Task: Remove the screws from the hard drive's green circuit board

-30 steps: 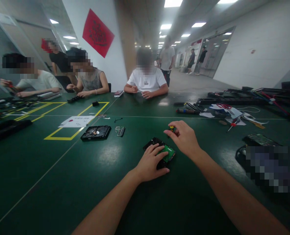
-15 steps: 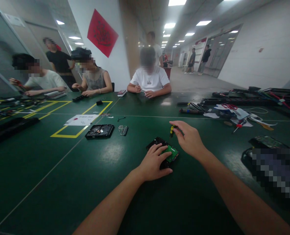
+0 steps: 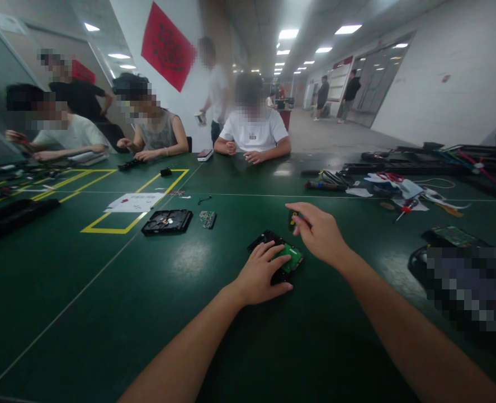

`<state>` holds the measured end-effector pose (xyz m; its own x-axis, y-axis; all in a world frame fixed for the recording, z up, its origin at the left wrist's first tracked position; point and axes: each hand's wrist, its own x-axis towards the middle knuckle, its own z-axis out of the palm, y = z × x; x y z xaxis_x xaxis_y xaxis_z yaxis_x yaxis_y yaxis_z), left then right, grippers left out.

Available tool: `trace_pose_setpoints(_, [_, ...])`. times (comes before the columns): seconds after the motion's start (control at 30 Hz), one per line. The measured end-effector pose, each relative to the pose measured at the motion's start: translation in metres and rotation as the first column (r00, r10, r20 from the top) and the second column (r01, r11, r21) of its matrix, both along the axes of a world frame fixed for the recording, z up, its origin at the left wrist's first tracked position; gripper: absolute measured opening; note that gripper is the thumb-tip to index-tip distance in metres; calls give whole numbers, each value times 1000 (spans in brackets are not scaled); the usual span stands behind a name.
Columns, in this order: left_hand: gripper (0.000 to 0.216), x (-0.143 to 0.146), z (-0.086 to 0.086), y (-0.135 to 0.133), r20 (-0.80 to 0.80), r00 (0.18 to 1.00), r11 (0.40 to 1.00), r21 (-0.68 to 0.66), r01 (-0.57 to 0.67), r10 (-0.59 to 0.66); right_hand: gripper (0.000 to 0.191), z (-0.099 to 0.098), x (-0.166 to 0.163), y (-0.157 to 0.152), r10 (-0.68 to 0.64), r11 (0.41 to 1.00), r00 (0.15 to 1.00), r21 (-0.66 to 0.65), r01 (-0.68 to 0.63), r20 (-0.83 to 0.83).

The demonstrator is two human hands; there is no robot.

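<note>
Left hand [image 3: 259, 274], fingers spread, half-hides the drive [image 3: 291, 258]! Right hand [image 3: 320, 230] pinches a tool [image 3: 292, 220], one o'clock; paper [image 3: 134, 204], ten o'clock, print unreadable.

Black hard drive [image 3: 261, 239] is lying flat, kinda angled, green circuit board [image 3: 294, 256] up; stubby black-and-yellow screwdriver [image 3: 292, 220] is roughly upright near the drive's far edge.
</note>
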<state>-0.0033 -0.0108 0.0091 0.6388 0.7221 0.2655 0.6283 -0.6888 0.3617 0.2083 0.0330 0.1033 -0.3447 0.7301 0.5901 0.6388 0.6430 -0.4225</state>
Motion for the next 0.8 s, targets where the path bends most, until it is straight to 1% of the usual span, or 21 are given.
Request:
trace_pose_setpoints(0.07, [76,0,1,0,-1,1000,1000,1,-1,1,36,1,-1,-2,7,999,1000,-32,-7,2])
trace_pose_setpoints(0.23, [75,0,3,-1,-12,1000,1000,-7,1,-1,26,-1,-4,-4,-135,988,989,86,130,55])
trace_pose_setpoints(0.43, [74,0,6,-2,-4,1000,1000,-14,0,0,24,-5,-3,0,-162,981,986,108,164,-29])
trace_pose_setpoints(0.53, [74,0,7,-3,2,1000,1000,-17,3,-3,19,-2,-2,0,-142,984,989,100,144,-28])
trace_pose_setpoints(0.57, [74,0,7,-3,3,1000,1000,-18,3,-3,20,0,-2,-1,-119,990,992,78,121,-27])
trace_pose_setpoints(0.7, [73,0,7,-3,8,1000,1000,-24,5,-5,32,4,-1,-4,-55,997,997,-64,51,-55])
trace_pose_setpoints(0.73, [73,0,6,-3,6,1000,1000,-24,5,-5,33,5,-2,-4,-49,996,998,-75,45,-49])
trace_pose_setpoints(0.8, [74,0,5,-3,2,1000,1000,-20,3,-3,31,5,-2,-4,-46,998,999,-36,46,-14])
